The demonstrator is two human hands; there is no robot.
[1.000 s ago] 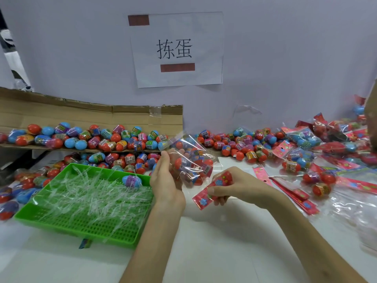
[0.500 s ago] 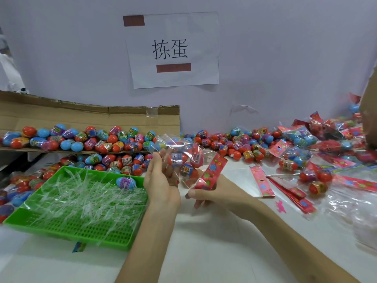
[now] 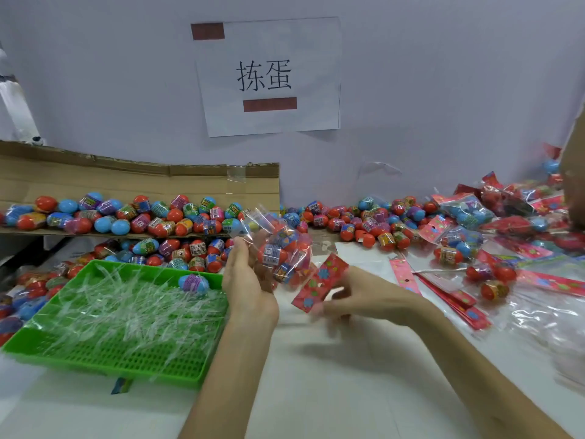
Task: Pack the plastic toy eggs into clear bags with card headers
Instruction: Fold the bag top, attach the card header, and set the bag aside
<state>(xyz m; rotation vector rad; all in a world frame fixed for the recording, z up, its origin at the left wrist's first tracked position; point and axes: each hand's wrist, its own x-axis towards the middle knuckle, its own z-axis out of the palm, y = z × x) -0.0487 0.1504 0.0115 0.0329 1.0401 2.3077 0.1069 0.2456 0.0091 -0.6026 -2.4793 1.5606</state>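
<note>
My left hand (image 3: 250,280) holds up a clear bag (image 3: 280,248) filled with several red and blue toy eggs, just above the white table. A red card header (image 3: 319,282) printed with flowers hangs at the bag's lower right, and my right hand (image 3: 364,296) pinches its lower end. Loose eggs (image 3: 126,213) lie in a long heap on a cardboard flap (image 3: 95,182) at the back left. More loose eggs (image 3: 364,220) lie along the wall in the middle.
A green mesh tray (image 3: 120,359) holds clear plastic strips and one blue egg (image 3: 193,282). Spare red headers (image 3: 456,299) and empty clear bags (image 3: 550,315) lie at right. Packed bags (image 3: 468,213) pile up at back right. A paper sign (image 3: 269,74) hangs on the wall.
The bag of eggs has stayed in my left hand. My right hand has turned the red header from upright to slanting and slid down to its lower end.
</note>
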